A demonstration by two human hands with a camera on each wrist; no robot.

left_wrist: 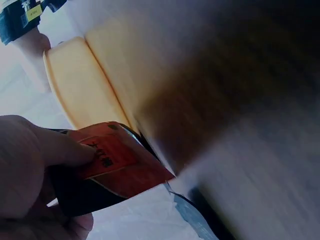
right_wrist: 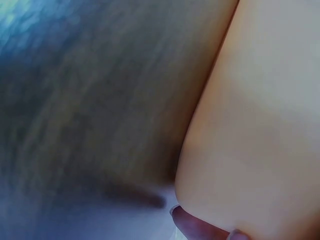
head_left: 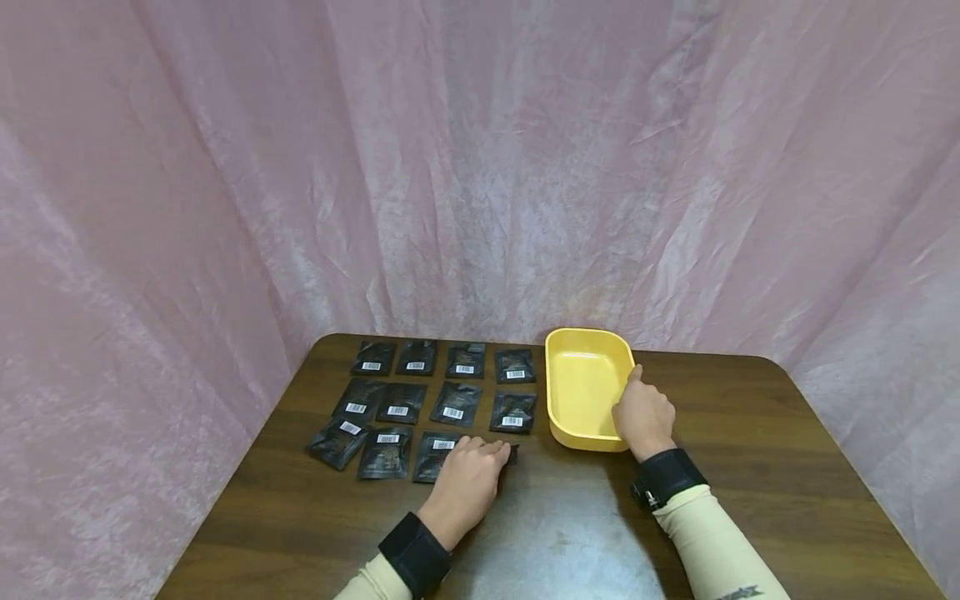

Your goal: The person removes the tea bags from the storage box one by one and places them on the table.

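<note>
Fingers first: on our left hand [head_left: 467, 483] the fingers [left_wrist: 60, 150] curl over a dark sachet [left_wrist: 112, 165], thumb pressed onto its red printed face in the left wrist view, so the sachet is pinched at the near end of the rows. On our right hand [head_left: 643, 419] the fingers [right_wrist: 192, 227] press against the right outer wall of a yellow tray [head_left: 581, 387], index finger lying along the rim; we cannot tell from the blurred right wrist view whether they curl round the rim or only rest on it.

From largest to smallest, we see this. A wrinkled pink cloth [head_left: 480, 167] hangs behind and to both sides, filling most of the head view. Below it is a dark brown wooden table [head_left: 750, 467] with rounded corners. The tray, a shallow rounded rectangle, sits on the table just right of centre and holds nothing we can see. To its left lie black sachets [head_left: 435, 392] in three rough rows, flat, most showing a white barcode label; the far row has four, the middle row four, the near row three besides the pinched one. The pinched sachet sits at the right end of the near row, near the tray's front left corner. Both forearms wear cream sleeves with black wrist straps [head_left: 666, 477].
</note>
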